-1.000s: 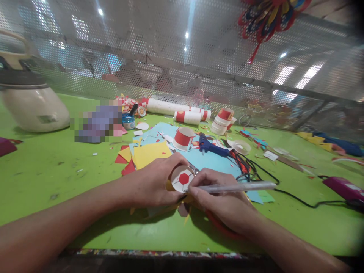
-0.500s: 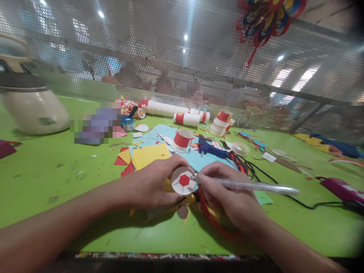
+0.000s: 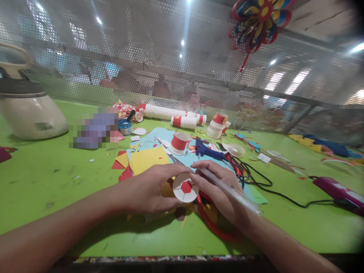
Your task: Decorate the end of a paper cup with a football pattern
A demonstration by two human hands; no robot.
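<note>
Round white paper disc (image 3: 185, 188) is gripped by the left hand (image 3: 153, 185), between thumb and fingers, above the green bench (image 3: 136, 240). Half a second ago the slender clear plastic pen (image 3: 230, 191) pointed at it; now the right hand (image 3: 217, 199) holds that pen tipped back, its fingertips at the disc's upper edge (drawing seems paused for handling). Thin dark lines run outward from the disc's central red hexagon.

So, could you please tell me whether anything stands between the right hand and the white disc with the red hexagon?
Nothing visible does: the right hand, holding the pen, is right at the upper-right edge of the white disc.
</note>
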